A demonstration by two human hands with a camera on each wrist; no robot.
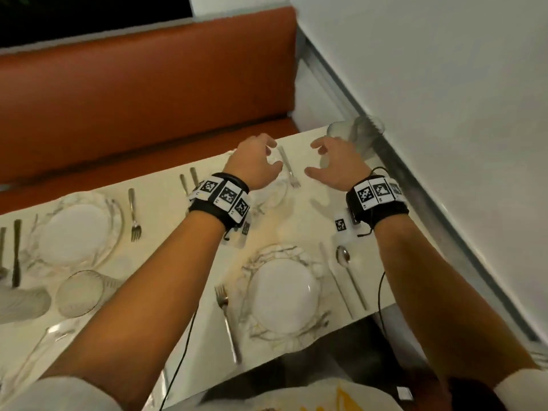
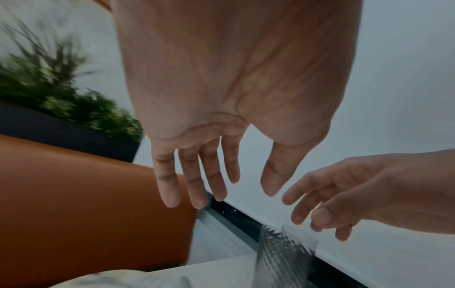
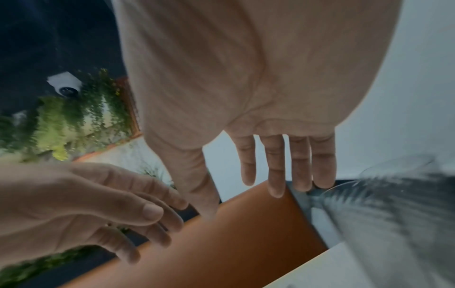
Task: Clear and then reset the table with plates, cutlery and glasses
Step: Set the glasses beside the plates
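Both my hands hover empty over the far place setting, fingers spread and relaxed. My left hand is above a marbled plate, which it partly hides. A fork lies between it and my right hand. Just beyond the right hand, two ribbed clear glasses stand at the table's far right corner. In the left wrist view the left hand and the right hand both hang above a glass. The right wrist view puts the right hand beside a glass.
A near setting has a plate, fork, knife and spoon. To the left lie another plate, a fork and a glass. An orange bench runs behind and a white wall on the right.
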